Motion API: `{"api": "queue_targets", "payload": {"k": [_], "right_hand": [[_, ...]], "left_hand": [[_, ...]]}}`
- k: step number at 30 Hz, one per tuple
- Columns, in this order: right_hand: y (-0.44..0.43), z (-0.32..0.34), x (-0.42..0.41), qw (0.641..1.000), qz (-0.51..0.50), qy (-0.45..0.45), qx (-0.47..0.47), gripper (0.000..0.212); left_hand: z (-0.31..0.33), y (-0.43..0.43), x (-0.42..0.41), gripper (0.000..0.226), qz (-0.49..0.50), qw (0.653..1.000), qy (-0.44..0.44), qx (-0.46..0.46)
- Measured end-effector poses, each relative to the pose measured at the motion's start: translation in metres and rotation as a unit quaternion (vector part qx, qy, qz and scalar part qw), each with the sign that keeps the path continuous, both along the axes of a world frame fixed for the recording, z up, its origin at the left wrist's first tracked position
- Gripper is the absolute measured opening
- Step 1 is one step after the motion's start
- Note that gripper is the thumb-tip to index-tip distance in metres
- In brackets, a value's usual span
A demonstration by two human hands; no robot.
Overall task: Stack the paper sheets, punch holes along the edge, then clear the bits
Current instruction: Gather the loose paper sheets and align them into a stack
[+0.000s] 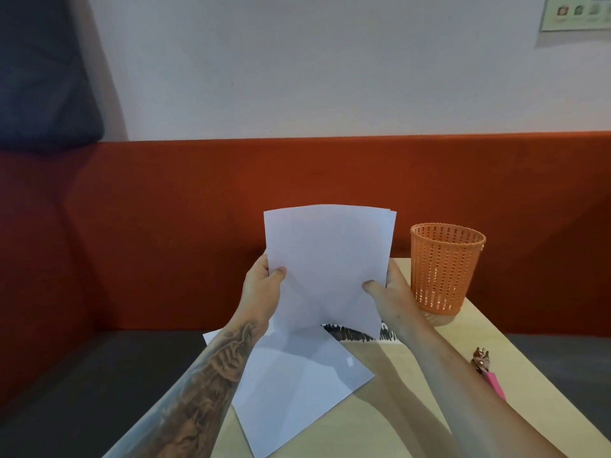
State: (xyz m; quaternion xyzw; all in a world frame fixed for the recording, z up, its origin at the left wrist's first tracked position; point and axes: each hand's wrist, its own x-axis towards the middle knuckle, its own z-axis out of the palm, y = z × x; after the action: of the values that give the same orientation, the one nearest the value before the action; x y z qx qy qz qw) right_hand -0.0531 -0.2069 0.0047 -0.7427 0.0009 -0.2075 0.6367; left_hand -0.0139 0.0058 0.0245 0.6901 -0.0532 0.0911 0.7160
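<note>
I hold a small stack of white paper sheets (327,259) upright above the table, its top edges slightly fanned. My left hand (263,285) grips the stack's left edge, thumb on the front. My right hand (388,299) grips the right edge the same way. Another white sheet (297,385) lies flat on the light wooden table (413,408), partly under my left forearm. A hole punch with a pink handle (489,371) lies at the table's right edge, beside my right forearm.
An orange perforated plastic basket (444,269) stands at the table's far right corner. A black-and-white patterned item (357,333) peeks out behind the held stack. A red sofa back (165,226) with a dark seat surrounds the table.
</note>
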Motion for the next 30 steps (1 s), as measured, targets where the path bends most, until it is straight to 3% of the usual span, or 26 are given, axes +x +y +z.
{"api": "queue_targets", "payload": {"k": [4, 9, 11, 13, 15, 18, 20, 22, 27, 30], "right_hand": [[0.007, 0.016, 0.002, 0.999, -0.003, -0.038, 0.019, 0.034], [0.026, 0.020, 0.008, 0.998, 0.047, -0.031, 0.031, 0.010], [0.030, 0.012, 0.011, 0.999, 0.043, -0.014, 0.008, 0.024], [0.030, -0.005, 0.016, 0.998, 0.018, 0.032, -0.059, 0.034], [0.027, -0.031, 0.024, 0.978, 0.003, 0.099, -0.184, 0.031], [0.026, -0.067, 0.029, 0.866, -0.009, 0.141, -0.480, 0.025], [0.030, -0.076, 0.031, 0.825, -0.013, 0.122, -0.551, 0.032], [0.030, -0.075, 0.035, 0.830, -0.023, 0.111, -0.545, 0.033], [0.008, -0.076, 0.042, 0.888, -0.064, 0.096, -0.445, 0.013], [-0.004, -0.080, 0.045, 0.890, -0.083, 0.096, -0.438, 0.017]], "left_hand": [[0.007, 0.013, 0.003, 0.020, 0.022, 0.999, -0.021, -0.021], [0.000, 0.042, 0.010, 0.010, 0.055, 0.998, -0.015, 0.024], [-0.004, 0.055, 0.011, 0.013, 0.086, 0.996, 0.005, 0.017], [-0.008, 0.069, 0.011, 0.011, 0.114, 0.993, 0.030, -0.003], [-0.014, 0.080, 0.012, 0.009, 0.132, 0.990, 0.058, -0.005], [-0.027, 0.091, 0.016, 0.012, 0.147, 0.985, 0.086, 0.005], [-0.034, 0.094, 0.018, 0.015, 0.149, 0.984, 0.094, 0.008], [-0.040, 0.094, 0.021, 0.016, 0.147, 0.984, 0.099, 0.007], [-0.049, 0.088, 0.027, 0.009, 0.133, 0.985, 0.112, 0.023], [-0.053, 0.083, 0.031, 0.007, 0.126, 0.984, 0.119, 0.035]]}}
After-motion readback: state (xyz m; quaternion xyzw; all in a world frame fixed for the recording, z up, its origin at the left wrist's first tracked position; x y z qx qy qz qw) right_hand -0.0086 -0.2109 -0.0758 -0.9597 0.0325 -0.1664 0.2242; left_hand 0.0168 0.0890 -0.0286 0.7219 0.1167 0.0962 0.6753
